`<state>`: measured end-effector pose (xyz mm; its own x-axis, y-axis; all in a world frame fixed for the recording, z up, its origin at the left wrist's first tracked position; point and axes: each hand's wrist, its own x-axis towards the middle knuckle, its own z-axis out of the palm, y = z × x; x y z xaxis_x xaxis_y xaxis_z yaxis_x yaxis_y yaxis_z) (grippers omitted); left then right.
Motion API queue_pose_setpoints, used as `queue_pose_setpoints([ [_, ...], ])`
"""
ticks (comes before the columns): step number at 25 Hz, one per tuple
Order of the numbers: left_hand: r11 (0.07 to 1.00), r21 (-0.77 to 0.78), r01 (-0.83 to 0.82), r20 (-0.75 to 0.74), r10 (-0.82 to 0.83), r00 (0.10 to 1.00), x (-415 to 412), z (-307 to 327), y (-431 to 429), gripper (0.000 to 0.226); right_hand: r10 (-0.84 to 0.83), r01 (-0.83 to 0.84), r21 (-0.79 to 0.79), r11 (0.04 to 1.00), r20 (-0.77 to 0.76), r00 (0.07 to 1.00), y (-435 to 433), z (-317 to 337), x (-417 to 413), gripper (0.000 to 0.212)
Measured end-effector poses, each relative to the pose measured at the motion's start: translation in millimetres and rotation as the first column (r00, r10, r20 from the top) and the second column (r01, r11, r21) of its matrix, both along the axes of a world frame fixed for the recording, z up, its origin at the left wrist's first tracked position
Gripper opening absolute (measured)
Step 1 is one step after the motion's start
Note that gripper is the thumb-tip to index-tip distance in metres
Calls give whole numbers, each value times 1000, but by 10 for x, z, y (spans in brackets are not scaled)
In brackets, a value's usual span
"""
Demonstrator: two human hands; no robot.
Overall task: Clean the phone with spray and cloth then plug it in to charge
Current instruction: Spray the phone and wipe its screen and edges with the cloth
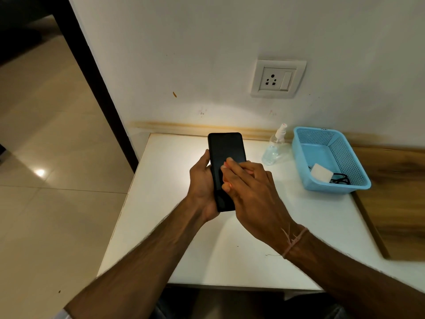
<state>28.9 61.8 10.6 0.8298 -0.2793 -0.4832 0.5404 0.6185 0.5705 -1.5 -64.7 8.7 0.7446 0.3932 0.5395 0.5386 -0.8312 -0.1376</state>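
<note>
Blue basket [333, 188] on white table [142, 203]

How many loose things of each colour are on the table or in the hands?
Black: 2 (phone, cable)
Blue: 1 (basket)
White: 1 (charger adapter)
Clear: 1 (spray bottle)
Total: 5

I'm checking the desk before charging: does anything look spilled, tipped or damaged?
Nothing is spilled or tipped: the spray bottle stands upright, the charger lies in the blue basket, the socket looks intact. Only the wall is marred: a small brown mark left of the socket and brownish staining along its base.
</note>
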Motion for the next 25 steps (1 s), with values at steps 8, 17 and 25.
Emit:
queue_pose_setpoints([
  [8, 999, -29, 27, 8, -27, 1000, 18, 0, -27, 68, -123, 128, -51, 990, 97, 988, -121, 187, 310, 42],
  [17, 996, -72, 44, 28, -42, 999, 30, -29, -14, 63, -69, 63, 64, 996, 105, 992, -95, 416, 210, 34],
  [25, 998, -58, 34, 18, -33, 999, 8, 4, -26, 70, 3, -4, 8, 1000, 105, 995, -121, 2, 210, 41],
])
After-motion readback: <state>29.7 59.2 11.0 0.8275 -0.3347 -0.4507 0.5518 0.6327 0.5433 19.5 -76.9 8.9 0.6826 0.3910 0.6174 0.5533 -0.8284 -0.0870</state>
